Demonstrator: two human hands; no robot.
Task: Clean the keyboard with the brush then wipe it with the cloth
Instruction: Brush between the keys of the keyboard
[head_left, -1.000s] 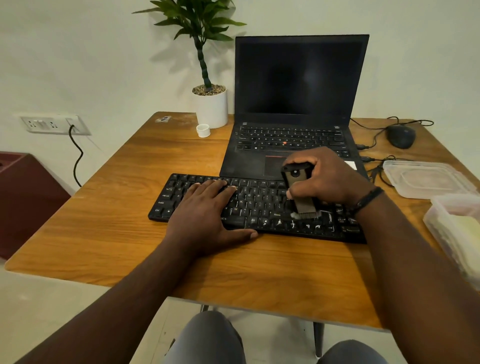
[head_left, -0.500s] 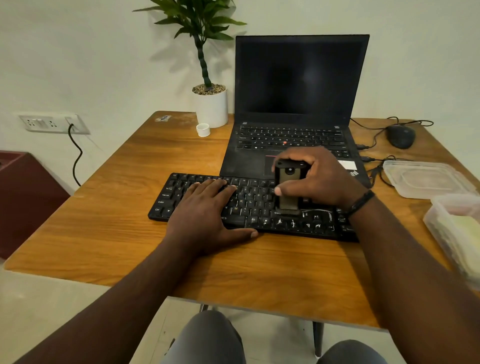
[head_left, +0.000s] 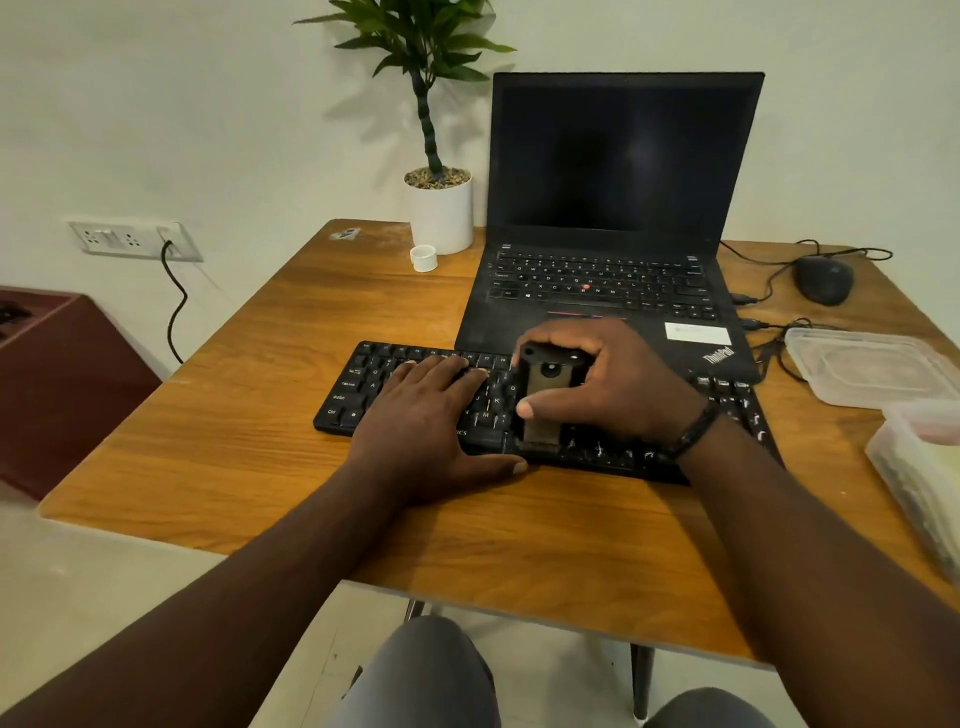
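Brushing in progress, head view (the only view): right hand (head_left: 618, 384) grips the brush (head_left: 545, 397), thumb across its front face and fingers curled over the top end, bristle end down on the lower key rows near the middle of the black keyboard (head_left: 727, 410). Left hand (head_left: 426, 410) lies flat on the left half of the keyboard, fingers straight and slightly apart over the keys, thumb along the front edge; it looks to be pinning the board in place. Keyboard sits on the wooden table (head_left: 234, 457), directly in front of the open laptop (head_left: 618, 208), its back edge touching or just under the laptop's front lip; cannot tell which. Cloth: not positively identified. A clear plastic container (head_left: 914, 462) at the right table edge holds something pale yellow, which may be it, but the contents are too unclear to call. A flat lid (head_left: 872, 369) lies just behind that container. Judgement on progress: brush stage underway, bristles mid-board; which keys are already swept cannot be read from the surface. Wipe stage not started, since neither hand holds a cloth.
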